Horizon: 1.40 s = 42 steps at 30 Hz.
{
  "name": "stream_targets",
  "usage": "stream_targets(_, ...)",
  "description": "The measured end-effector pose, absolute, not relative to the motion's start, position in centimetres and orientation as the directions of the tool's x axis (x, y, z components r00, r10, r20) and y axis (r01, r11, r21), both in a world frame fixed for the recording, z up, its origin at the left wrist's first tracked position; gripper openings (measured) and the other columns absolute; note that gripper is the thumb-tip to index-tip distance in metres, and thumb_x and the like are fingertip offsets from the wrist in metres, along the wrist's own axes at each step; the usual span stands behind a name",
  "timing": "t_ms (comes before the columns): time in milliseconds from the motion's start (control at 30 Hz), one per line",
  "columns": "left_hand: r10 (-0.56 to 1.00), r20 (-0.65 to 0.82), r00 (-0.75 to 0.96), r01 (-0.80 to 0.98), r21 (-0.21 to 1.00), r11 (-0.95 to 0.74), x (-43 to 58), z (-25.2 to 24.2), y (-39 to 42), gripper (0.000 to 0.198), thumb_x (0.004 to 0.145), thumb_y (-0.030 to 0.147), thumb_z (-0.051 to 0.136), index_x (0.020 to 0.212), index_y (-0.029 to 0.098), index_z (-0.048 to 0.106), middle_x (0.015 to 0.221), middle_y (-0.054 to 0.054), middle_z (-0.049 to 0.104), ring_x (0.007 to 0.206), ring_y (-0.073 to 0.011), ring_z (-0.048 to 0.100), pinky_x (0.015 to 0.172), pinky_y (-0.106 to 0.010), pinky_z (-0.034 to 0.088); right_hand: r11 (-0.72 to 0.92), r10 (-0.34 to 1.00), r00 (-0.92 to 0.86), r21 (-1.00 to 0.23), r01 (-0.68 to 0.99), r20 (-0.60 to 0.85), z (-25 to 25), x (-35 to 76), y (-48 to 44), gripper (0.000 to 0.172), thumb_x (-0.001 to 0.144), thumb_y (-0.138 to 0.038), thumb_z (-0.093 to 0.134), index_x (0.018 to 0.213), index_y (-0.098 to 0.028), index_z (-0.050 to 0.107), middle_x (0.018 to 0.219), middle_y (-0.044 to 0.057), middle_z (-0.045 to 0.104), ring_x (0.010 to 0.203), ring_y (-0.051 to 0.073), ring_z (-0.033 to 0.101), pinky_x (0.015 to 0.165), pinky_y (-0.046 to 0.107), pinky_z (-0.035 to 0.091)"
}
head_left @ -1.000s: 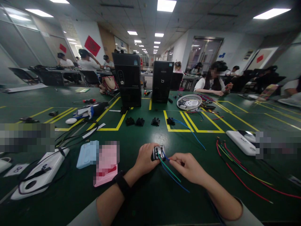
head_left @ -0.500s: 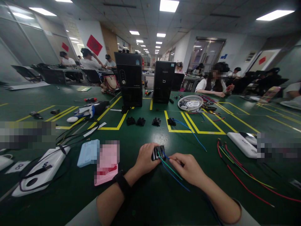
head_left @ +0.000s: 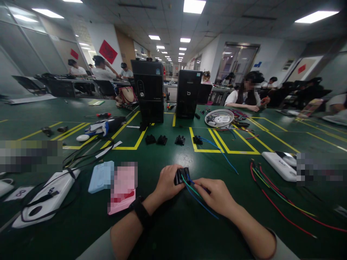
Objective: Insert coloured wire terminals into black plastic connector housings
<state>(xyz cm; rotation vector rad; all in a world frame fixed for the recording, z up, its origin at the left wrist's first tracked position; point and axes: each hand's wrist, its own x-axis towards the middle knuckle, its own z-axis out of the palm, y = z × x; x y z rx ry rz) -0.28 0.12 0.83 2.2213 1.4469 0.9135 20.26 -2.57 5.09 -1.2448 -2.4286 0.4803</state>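
My left hand (head_left: 167,184) grips a small black connector block (head_left: 182,175) just above the green table mat. A green wire (head_left: 193,188) and a blue wire (head_left: 204,208) run out of the block toward me. My right hand (head_left: 215,195) pinches these wires close to the block, its fingers closed. A black watch sits on my left wrist.
Several more black connector blocks (head_left: 162,139) lie in a row further out, one with a blue wire (head_left: 222,154). Loose red, green and yellow wires (head_left: 273,195) lie at right beside a white device (head_left: 279,164). Two black computer towers (head_left: 148,91) stand behind. Other people sit at the far tables.
The connector block has turned in my left hand, its pale face no longer showing. My right hand has slid a little closer to the block along the wires.
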Motion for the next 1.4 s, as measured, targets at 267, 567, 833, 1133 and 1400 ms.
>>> stream_targets(267,0.904,0.323,0.279,0.684,0.594,-0.423,-0.27,0.97,0.06,0.039,0.068,0.029,0.066,0.104,0.024,0.051,0.102,-0.003,0.060,0.097,-0.0245,0.052,0.087,-0.039,0.037,0.563,0.814,-0.578,-0.330,0.757,0.064,4.89,20.39,-2.19,0.021,0.091,-0.030,0.044,0.092,-0.026,0.065,0.080,0.000,0.069,0.071,0.016,0.064,0.061,0.023,0.039)
stream_targets(567,0.902,0.326,0.282,0.670,0.606,-0.429,-0.39,0.74,0.19,0.040,0.069,0.029,0.066,0.105,0.024,0.050,0.103,-0.003,0.059,0.098,-0.0244,0.052,0.088,-0.039,0.036,0.575,0.811,-0.555,-0.432,0.695,0.185,4.99,20.37,-2.37,0.025,0.093,-0.029,0.041,0.102,-0.025,0.065,0.090,0.000,0.070,0.079,0.014,0.065,0.069,0.023,0.043)
stream_targets(833,0.902,0.330,0.279,0.657,0.620,-0.430,-0.49,0.55,0.33,0.040,0.068,0.030,0.067,0.104,0.024,0.051,0.103,-0.003,0.059,0.101,-0.0255,0.050,0.088,-0.040,0.037,0.566,0.817,-0.548,-0.431,0.703,0.178,5.09,20.32,-2.44,0.024,0.093,-0.029,0.042,0.101,-0.025,0.064,0.090,0.001,0.070,0.079,0.015,0.064,0.069,0.024,0.043)
stream_targets(1133,0.913,0.320,0.253,0.677,0.615,-0.403,-0.49,0.59,0.35,0.043,0.066,0.032,0.069,0.105,0.025,0.054,0.108,-0.005,0.058,0.113,-0.0285,0.044,0.094,-0.044,0.034,0.560,0.817,-0.565,-0.396,0.728,0.118,4.99,20.37,-2.29,0.024,0.093,-0.031,0.041,0.101,-0.025,0.064,0.090,0.001,0.070,0.079,0.015,0.065,0.068,0.024,0.043)
stream_targets(1400,0.913,0.321,0.251,0.675,0.619,-0.402,-0.53,0.84,0.17,0.041,0.068,0.032,0.067,0.105,0.025,0.054,0.109,-0.005,0.059,0.112,-0.0274,0.046,0.094,-0.043,0.035,0.560,0.825,-0.519,-0.443,0.700,0.223,4.99,20.46,-2.29,0.027,0.093,-0.029,0.040,0.104,-0.025,0.064,0.091,0.001,0.070,0.081,0.015,0.064,0.070,0.024,0.043)
